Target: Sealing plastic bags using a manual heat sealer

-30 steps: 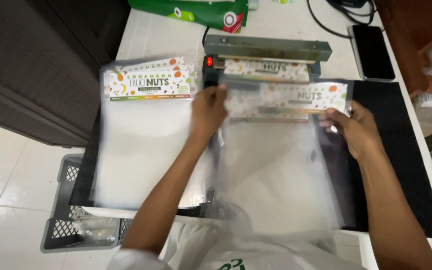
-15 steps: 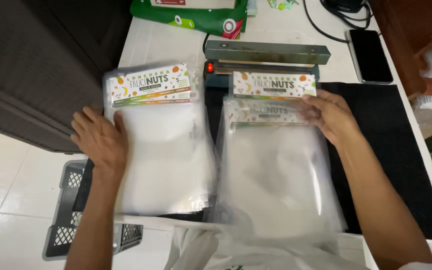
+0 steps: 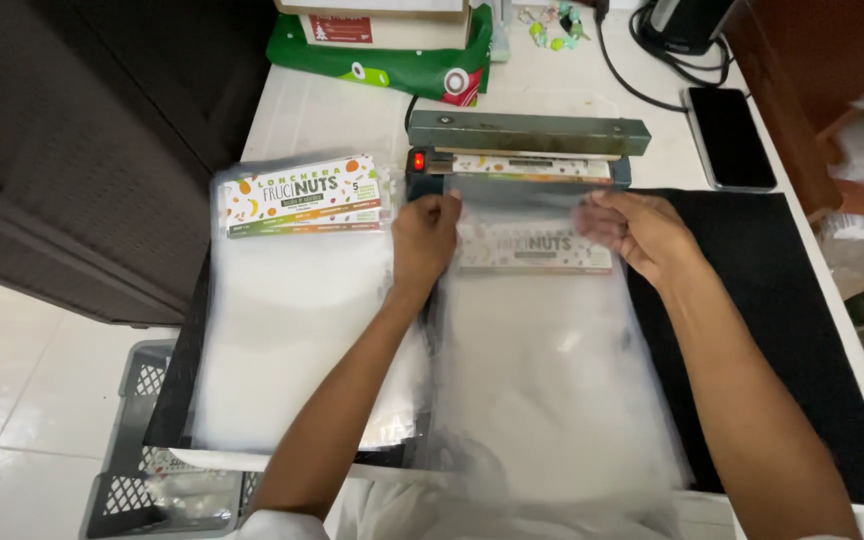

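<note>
Two hands grip the far end of a clear plastic bag point(image 3: 552, 380) that lies flat on a black mat point(image 3: 752, 330), its printed header card point(image 3: 537, 250) sitting just short of the heat sealer point(image 3: 527, 140). The left hand point(image 3: 424, 235) pinches the bag's left top corner, fingers curled closed on the plastic; the right hand point(image 3: 637, 230) holds the right top corner the same way, though it is blurred and the exact finger position cannot be told. The bag's far edge touches or lies under the sealer's bar, where another printed strip point(image 3: 522, 166) shows.

Just left of this bag lies a stack of like bags point(image 3: 292, 340) with a colourful header card point(image 3: 302, 195) on top; its near edge reaches the table's near edge. The mat runs well out to the right of the held bag, bare there, and ends close to the table's right edge.

Beyond the sealer the white table point(image 3: 322, 110) carries a green bag point(image 3: 392, 65) under a cardboard box point(image 3: 382, 20), a black cable point(image 3: 642, 75), and a dark phone point(image 3: 730, 135) at the far right. A dark cabinet point(image 3: 82, 150) stands to the left, a brown wooden piece point(image 3: 812, 80) to the right. Below the table's near left corner a grey plastic crate point(image 3: 132, 470) rests on white floor tiles point(image 3: 22, 400).
</note>
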